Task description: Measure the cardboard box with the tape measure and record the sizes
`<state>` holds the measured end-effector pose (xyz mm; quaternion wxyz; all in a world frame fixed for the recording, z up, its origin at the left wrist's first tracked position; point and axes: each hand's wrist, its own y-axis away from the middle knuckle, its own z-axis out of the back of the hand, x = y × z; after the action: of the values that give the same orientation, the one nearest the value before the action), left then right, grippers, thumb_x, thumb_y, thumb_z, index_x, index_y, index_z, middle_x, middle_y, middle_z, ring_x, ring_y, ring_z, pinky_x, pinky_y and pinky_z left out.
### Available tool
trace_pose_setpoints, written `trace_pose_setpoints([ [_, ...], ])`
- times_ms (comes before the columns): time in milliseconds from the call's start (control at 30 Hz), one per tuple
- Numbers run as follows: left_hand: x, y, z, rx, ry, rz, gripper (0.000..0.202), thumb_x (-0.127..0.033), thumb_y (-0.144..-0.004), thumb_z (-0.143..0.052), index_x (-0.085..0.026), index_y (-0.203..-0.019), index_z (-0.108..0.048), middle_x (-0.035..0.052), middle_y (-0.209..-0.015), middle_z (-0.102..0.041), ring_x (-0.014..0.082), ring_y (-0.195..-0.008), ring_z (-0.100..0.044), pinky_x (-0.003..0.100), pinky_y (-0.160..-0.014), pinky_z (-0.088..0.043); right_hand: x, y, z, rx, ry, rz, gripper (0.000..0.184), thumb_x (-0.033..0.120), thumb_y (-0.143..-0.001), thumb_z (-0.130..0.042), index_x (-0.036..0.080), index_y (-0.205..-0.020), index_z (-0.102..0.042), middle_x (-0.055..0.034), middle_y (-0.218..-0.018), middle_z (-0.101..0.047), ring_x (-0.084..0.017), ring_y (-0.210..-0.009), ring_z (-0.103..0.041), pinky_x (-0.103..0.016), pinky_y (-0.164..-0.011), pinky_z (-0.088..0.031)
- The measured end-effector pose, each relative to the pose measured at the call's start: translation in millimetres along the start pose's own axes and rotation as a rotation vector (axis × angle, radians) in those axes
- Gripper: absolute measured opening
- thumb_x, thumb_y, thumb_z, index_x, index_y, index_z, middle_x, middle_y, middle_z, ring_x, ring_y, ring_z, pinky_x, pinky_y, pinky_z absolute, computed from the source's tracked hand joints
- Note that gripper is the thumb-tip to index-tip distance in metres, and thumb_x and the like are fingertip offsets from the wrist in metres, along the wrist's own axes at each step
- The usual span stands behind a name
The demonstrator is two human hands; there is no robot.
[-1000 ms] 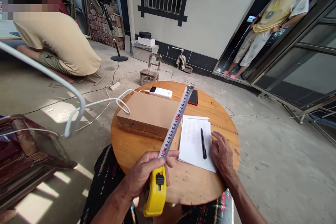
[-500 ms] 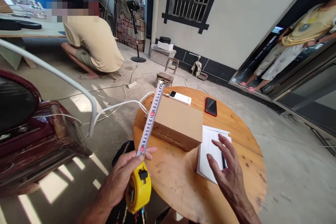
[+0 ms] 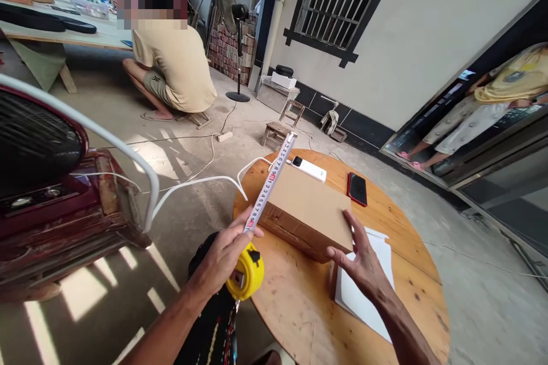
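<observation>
My left hand (image 3: 229, 248) is closed round a yellow tape measure (image 3: 252, 276), thumb on the blade where it leaves the case. The white blade (image 3: 270, 182) runs out away from me, along the left end of a closed brown cardboard box (image 3: 310, 199). My right hand (image 3: 363, 259) is at the near right corner of that box, thumb at its front and fingers along its right end. Under this hand lie white papers (image 3: 368, 305), partly covered by the hand and wrist.
A round wooden table (image 3: 299, 308) bears the box, a white power bank (image 3: 309, 169) and a red-edged phone (image 3: 357, 189). A white bent tube (image 3: 141, 165) arcs in from the left. One person (image 3: 175, 68) squats ahead; another (image 3: 471, 108) stands in the doorway.
My right hand has moved from above the papers to the box's right corner. The tape measure stays in my left hand, blade still extended along the box. The view has shifted slightly.
</observation>
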<state>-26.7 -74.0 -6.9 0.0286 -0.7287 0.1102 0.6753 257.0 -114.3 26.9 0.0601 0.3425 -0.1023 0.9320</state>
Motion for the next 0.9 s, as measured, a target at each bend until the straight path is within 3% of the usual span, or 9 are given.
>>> trace_pose_setpoints([
  [100,-1,-12,-2.5,0.034,-0.039,-0.079,0.026,-0.034,-0.084,-0.049,-0.018,-0.083,-0.070,0.0046,-0.134,-0.052,0.0186,-0.086,-0.060,0.026,-0.073,-0.042,-1,0,-5,-0.021,-0.004,-0.009,0.084,0.057,-0.075,-0.060,0.028,-0.144,-0.025,-0.0098,-0.147,-0.034,-0.031,-0.133,-0.033,-0.048,-0.101,-0.038],
  [167,-4,-10,-2.8,0.051,-0.024,-0.063,0.027,-0.034,-0.085,-0.048,-0.018,-0.085,-0.070,0.0059,-0.127,-0.056,0.0177,-0.082,-0.059,0.025,-0.070,-0.042,0,1,-3,-0.056,-0.006,-0.029,0.080,0.058,-0.076,-0.058,0.026,-0.143,-0.029,-0.0096,-0.145,-0.038,-0.031,-0.129,-0.039,-0.047,-0.098,-0.040],
  [267,-16,3,-0.4,0.166,0.056,0.020,0.028,-0.036,-0.087,-0.048,-0.018,-0.093,-0.068,0.0045,-0.099,-0.067,0.0125,-0.060,-0.056,0.024,-0.059,-0.041,7,0,13,-0.099,0.019,-0.111,0.072,0.062,-0.077,-0.052,0.026,-0.138,-0.039,-0.0091,-0.129,-0.055,-0.031,-0.111,-0.055,-0.042,-0.085,-0.048],
  [367,-34,16,3.3,0.262,0.147,0.058,0.027,-0.038,-0.086,-0.049,-0.018,-0.096,-0.066,-0.0001,-0.070,-0.065,0.0125,-0.055,-0.054,0.022,-0.054,-0.040,15,-2,34,-0.136,0.095,-0.152,0.065,0.064,-0.078,-0.048,0.024,-0.130,-0.050,-0.0078,-0.102,-0.068,-0.029,-0.090,-0.063,-0.037,-0.070,-0.050],
  [467,-47,20,4.0,0.260,0.183,0.090,0.026,-0.038,-0.086,-0.050,-0.018,-0.092,-0.064,-0.0006,-0.061,-0.063,0.0124,-0.053,-0.054,0.021,-0.053,-0.039,22,-10,48,-0.132,0.178,-0.141,0.057,0.063,-0.079,-0.047,0.024,-0.119,-0.058,-0.0088,-0.100,-0.067,-0.028,-0.082,-0.064,-0.037,-0.068,-0.048],
  [633,-56,12,-2.1,0.190,0.198,0.125,0.026,-0.039,-0.082,-0.053,-0.016,-0.088,-0.064,0.0005,-0.057,-0.064,0.0129,-0.048,-0.055,0.022,-0.052,-0.040,22,-35,46,-0.204,0.087,-0.016,0.048,0.062,-0.078,-0.050,0.023,-0.104,-0.062,-0.0094,-0.129,-0.052,-0.030,-0.109,-0.052,-0.039,-0.082,-0.044],
  [767,-58,11,-3.9,0.162,0.201,0.148,0.026,-0.039,-0.080,-0.055,-0.016,-0.086,-0.065,0.0020,-0.057,-0.065,0.0154,-0.049,-0.058,0.023,-0.052,-0.041,17,-55,40,-0.185,-0.107,-0.099,0.047,0.062,-0.076,-0.053,0.022,-0.099,-0.061,-0.0062,-0.099,-0.064,-0.025,-0.088,-0.058,-0.035,-0.072,-0.044],
  [900,-49,24,1.6,0.144,0.222,0.216,0.023,-0.040,-0.081,-0.055,-0.019,-0.088,-0.063,0.0022,-0.062,-0.068,0.0153,-0.053,-0.058,0.023,-0.053,-0.042,13,-67,37,-0.191,-0.142,-0.069,0.041,0.061,-0.077,-0.053,0.022,-0.088,-0.060,-0.0021,-0.085,-0.063,-0.021,-0.078,-0.055,-0.031,-0.066,-0.040],
])
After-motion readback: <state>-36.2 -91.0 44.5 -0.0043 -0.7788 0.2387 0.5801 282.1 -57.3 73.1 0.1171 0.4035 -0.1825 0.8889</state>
